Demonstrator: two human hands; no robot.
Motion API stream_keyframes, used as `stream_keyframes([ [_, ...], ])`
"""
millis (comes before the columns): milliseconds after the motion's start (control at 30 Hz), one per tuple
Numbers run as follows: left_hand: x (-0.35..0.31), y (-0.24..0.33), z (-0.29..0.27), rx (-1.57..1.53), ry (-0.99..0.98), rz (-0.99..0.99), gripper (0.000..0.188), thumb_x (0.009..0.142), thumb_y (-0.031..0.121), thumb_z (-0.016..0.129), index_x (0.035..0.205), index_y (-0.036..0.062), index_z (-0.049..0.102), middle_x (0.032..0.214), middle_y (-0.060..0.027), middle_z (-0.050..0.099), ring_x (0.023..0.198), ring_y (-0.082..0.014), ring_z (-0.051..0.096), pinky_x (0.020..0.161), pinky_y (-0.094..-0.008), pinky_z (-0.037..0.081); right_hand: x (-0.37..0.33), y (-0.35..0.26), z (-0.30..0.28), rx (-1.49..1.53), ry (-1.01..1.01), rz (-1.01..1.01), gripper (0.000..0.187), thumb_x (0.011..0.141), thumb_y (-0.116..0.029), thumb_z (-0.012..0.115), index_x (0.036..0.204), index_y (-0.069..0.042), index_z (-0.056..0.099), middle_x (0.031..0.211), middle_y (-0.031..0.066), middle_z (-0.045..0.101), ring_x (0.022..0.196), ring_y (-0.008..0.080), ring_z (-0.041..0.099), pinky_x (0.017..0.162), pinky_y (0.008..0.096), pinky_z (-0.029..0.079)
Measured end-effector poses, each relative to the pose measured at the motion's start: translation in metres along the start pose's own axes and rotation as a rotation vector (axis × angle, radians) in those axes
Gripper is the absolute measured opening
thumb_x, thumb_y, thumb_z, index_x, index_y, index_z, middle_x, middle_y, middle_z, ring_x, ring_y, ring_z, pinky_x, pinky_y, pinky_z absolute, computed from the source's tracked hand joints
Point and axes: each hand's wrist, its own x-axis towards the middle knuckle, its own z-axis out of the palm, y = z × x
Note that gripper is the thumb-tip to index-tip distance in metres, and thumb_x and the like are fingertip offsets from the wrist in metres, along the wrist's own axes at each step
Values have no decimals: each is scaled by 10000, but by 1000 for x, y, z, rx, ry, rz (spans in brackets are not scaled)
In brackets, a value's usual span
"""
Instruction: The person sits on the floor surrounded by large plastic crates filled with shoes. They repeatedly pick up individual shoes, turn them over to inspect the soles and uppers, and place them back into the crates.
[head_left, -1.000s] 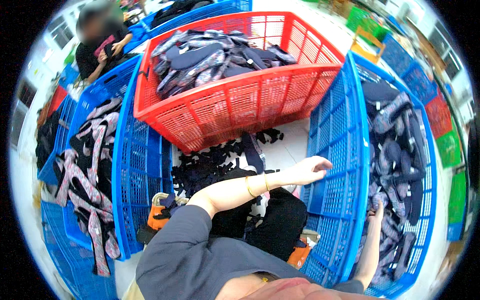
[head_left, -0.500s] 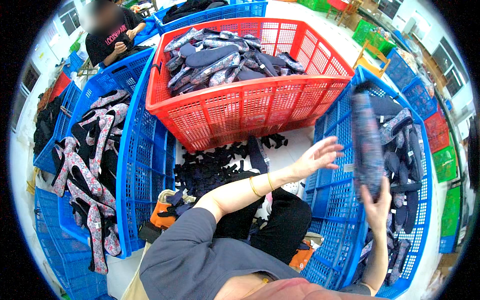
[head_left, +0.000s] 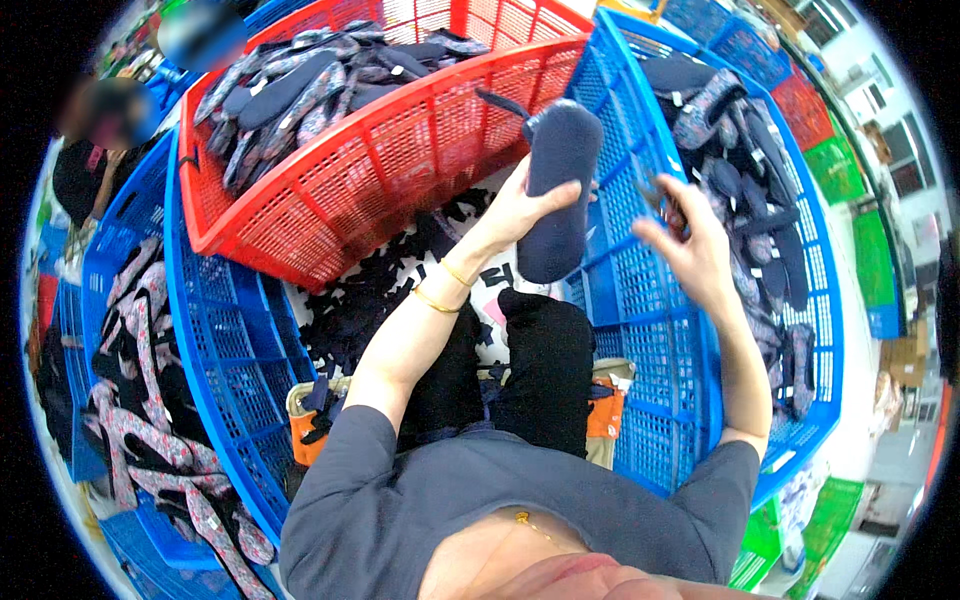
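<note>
My left hand point(head_left: 537, 205) grips a slipper point(head_left: 562, 190) over the space in front of my knees. The slipper stands lengthwise with its dark navy sole toward me, and a dark strip point(head_left: 502, 102) juts from its far end. To the right of it, apart from the slipper, is my right hand point(head_left: 690, 240), its fingers curled around a small dark metal tool point(head_left: 655, 194). Blur hides the tool's exact shape. Behind that hand, a blue crate point(head_left: 825, 350) holds many floral and navy slippers point(head_left: 705, 110).
A red crate point(head_left: 400, 135) heaped with slippers point(head_left: 290, 90) stands ahead. On the left, another blue crate point(head_left: 215, 340) borders floral slippers point(head_left: 150, 330). Dark fabric scraps point(head_left: 350, 310) litter the floor by my legs. A co-worker point(head_left: 85, 175) sits at the far left.
The slipper has passed from my right hand to my left and moved left, its sole now facing me. My right hand has taken up a small tool. My view has turned right.
</note>
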Motion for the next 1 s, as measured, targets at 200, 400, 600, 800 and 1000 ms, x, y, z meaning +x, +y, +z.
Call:
stream_keyframes([
  [200, -12, -5, 12, 694, -69, 129, 566, 779, 173, 782, 1292, 82, 559, 1107, -40, 642, 954, -104, 581, 889, -271, 464, -1, 46, 13, 841, -140, 210, 291, 925, -204, 638, 1141, -16, 591, 920, -15, 620, 841, 45, 553, 747, 220, 456],
  [400, -2, -28, -8, 993, -191, 500, 358, 697, -66, 689, 1041, 25, 652, 1069, -107, 626, 1047, -266, 590, 939, -363, 459, -15, 50, 13, 727, -172, 26, 258, 907, -215, 663, 1061, -29, 571, 896, -25, 588, 798, 36, 523, 721, 203, 437],
  [600, 1, -16, 11, 935, -423, 418, 372, 648, -55, 684, 997, 74, 680, 1047, -44, 665, 1055, -254, 600, 1009, -389, 428, -18, 45, 11, 807, -236, 8, 321, 843, -227, 734, 1070, -35, 612, 810, -44, 539, 694, 32, 424, 643, 191, 372],
  [800, -20, -17, 22, 747, -523, 255, 415, 731, 34, 726, 1132, 74, 627, 1136, -95, 623, 1149, -272, 539, 1012, -413, 397, -10, 13, 1, 850, -714, 115, 512, 769, -235, 797, 1195, -28, 601, 830, -62, 522, 707, 26, 399, 653, 183, 343],
  [1000, -45, 2, 14, 687, -578, 43, 403, 770, 32, 688, 1162, 24, 592, 1134, -136, 617, 1090, -287, 572, 958, -369, 442, -10, -3, 24, 1036, -864, 143, 586, 761, -195, 805, 1264, -32, 553, 1029, -43, 566, 872, 43, 483, 810, 195, 418],
])
